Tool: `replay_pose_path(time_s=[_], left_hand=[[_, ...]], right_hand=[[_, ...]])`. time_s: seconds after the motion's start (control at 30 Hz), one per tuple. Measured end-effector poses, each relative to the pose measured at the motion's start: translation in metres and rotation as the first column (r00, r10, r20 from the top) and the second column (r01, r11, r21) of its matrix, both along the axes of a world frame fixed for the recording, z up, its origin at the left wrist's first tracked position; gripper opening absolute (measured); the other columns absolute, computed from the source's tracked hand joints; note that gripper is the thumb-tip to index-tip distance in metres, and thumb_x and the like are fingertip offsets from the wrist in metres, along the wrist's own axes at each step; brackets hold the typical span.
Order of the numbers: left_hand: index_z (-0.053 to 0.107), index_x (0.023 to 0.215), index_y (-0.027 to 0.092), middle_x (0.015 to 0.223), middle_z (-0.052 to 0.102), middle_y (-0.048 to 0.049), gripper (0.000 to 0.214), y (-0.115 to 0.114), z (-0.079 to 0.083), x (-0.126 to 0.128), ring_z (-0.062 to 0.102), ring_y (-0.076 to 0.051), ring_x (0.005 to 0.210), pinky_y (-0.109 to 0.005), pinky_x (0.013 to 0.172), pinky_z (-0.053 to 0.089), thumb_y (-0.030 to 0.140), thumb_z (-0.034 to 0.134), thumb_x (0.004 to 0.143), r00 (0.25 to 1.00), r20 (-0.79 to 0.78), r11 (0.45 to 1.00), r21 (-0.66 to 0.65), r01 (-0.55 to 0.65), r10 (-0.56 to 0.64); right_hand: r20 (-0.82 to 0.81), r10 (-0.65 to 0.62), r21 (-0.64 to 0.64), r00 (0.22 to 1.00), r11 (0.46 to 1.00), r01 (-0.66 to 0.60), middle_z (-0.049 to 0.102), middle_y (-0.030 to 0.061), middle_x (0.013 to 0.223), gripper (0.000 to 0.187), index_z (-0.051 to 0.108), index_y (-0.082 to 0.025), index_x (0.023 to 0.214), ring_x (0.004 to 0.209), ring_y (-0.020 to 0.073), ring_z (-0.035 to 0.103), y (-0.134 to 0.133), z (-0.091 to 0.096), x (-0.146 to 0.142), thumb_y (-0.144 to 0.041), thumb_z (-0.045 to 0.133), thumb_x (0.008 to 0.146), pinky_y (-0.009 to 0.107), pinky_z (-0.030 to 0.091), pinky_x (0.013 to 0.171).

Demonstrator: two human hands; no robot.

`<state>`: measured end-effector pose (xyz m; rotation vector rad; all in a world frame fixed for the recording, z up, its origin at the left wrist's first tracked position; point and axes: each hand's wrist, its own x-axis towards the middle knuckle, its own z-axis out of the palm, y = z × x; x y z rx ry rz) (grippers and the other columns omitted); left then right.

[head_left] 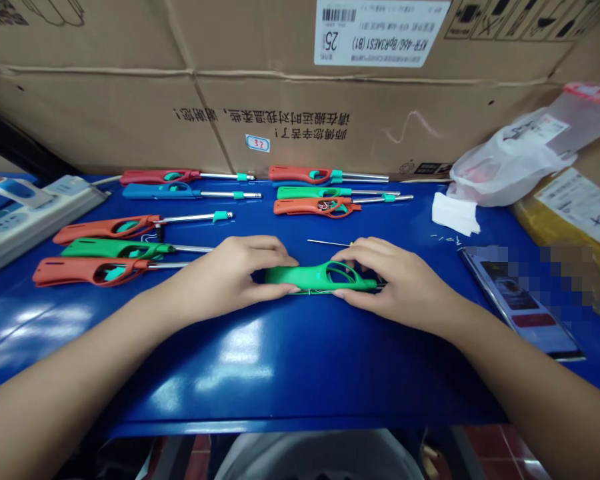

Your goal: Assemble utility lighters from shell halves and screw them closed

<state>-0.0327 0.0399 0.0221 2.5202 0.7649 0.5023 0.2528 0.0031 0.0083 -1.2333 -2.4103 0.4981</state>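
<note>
A green lighter handle lies flat on the blue table, held at both ends. My left hand pinches its left end with curled fingers. My right hand grips its right end, where the handle's tip is hidden under my fingers. A thin metal rod lies just behind the handle, touched by neither hand.
Several long-nosed lighters in red, green and blue lie at the left and back middle. A power strip sits far left. Cardboard boxes wall the back. White pads, plastic bags and a phone are at right.
</note>
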Motion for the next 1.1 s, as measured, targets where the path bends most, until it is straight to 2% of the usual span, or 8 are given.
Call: replay_pose_path(time_s=[0.13,0.4,0.6,0.9,1.1], left_hand=[[0.075,0.115,0.013,0.109,0.072,-0.0086,0.028,0.001,-0.004,-0.001,0.070,-0.019,0.098,-0.030,0.091,0.055,0.031,0.071,0.094,0.998,-0.050,0.998,0.054,0.037,-0.035],[0.073,0.118,0.015,0.108,0.073,-0.0077,0.026,0.000,-0.001,-0.002,0.068,-0.021,0.100,-0.034,0.092,0.053,0.028,0.068,0.096,0.994,-0.086,0.997,0.029,0.068,-0.066],[0.073,0.118,0.018,0.108,0.073,-0.0077,0.025,-0.002,-0.006,0.000,0.067,-0.022,0.100,-0.036,0.093,0.053,0.027,0.067,0.096,0.990,-0.130,0.997,0.046,0.060,-0.054],[0.075,0.117,0.017,0.105,0.073,-0.0073,0.025,-0.005,-0.005,0.001,0.068,-0.023,0.096,-0.037,0.088,0.055,0.029,0.069,0.095,0.985,-0.170,0.997,0.063,0.047,-0.035],[0.075,0.118,0.019,0.106,0.072,-0.0055,0.027,-0.009,-0.007,0.004,0.069,-0.023,0.098,-0.034,0.087,0.056,0.027,0.073,0.093,0.982,-0.188,0.999,0.041,-0.007,0.015]], right_hand=[[-0.031,0.033,0.011,0.999,0.999,-0.033,0.066,0.0043,0.114,0.022,0.067,-0.024,0.115,0.107,0.0217,0.062,0.000,-0.005,-0.003,-0.031,0.069,0.094,0.034,0.049,0.084],[-0.049,0.074,-0.029,0.996,0.997,-0.076,0.065,0.0055,0.115,0.022,0.066,-0.023,0.115,0.107,0.0229,0.060,0.002,-0.008,-0.003,-0.029,0.069,0.095,0.038,0.049,0.091],[-0.019,0.103,-0.059,0.995,0.993,-0.104,0.064,0.0070,0.114,0.022,0.066,-0.021,0.116,0.108,0.0236,0.059,0.003,-0.008,-0.002,-0.028,0.067,0.096,0.040,0.048,0.092],[-0.041,0.093,-0.082,0.995,0.992,-0.096,0.065,0.0066,0.114,0.024,0.067,-0.021,0.116,0.108,0.0232,0.060,0.003,-0.009,-0.002,-0.029,0.071,0.094,0.039,0.049,0.093],[-0.056,0.048,-0.119,0.997,0.991,-0.055,0.066,0.0056,0.113,0.026,0.069,-0.021,0.115,0.107,0.0221,0.062,0.003,-0.011,-0.003,-0.028,0.076,0.090,0.037,0.050,0.093]])
